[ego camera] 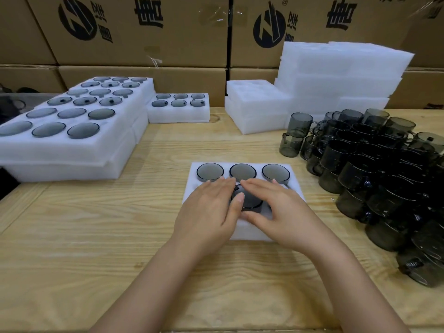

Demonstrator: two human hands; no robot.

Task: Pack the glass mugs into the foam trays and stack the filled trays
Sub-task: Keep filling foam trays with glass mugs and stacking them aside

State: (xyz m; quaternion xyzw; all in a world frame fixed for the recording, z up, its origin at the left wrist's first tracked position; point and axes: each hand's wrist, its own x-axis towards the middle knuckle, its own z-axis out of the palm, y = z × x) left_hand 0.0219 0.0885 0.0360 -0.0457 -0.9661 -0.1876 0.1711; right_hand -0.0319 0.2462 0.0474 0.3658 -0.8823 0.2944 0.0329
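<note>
Left hand (211, 207) and right hand (280, 209) laid flat on the foam tray (249, 233), centre of the frame
Both hands have straight fingers spread over the near row; a dark glass mug (247, 200) shows between them, and three far-row mugs (242, 170) sit in their pockets. The tray rests on the bench (96, 236). Loose mugs (374, 169) crowd the right, filled trays (72, 150) stack upper left
</note>
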